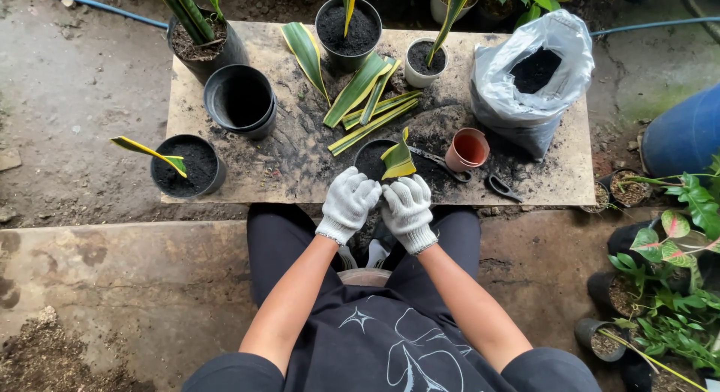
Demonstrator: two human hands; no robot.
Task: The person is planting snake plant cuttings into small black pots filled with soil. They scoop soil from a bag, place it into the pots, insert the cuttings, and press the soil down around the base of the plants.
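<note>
Near rim of black pot (373,161) hidden behind gloved left hand (348,204) and right hand (407,210); fingers' grip on pot can't be told. Scissors (495,183): blades partly buried in soil on bench (292,174), partly behind orange pot (467,149). Blue drum (686,133) cut off by right edge. Top-edge plants, e.g. large potted plant (196,32), lose leaf tips to frame. Stool (365,276) mostly hidden by legs. Small pots, lower right (600,339), too leaf-covered to tell contents.
</note>
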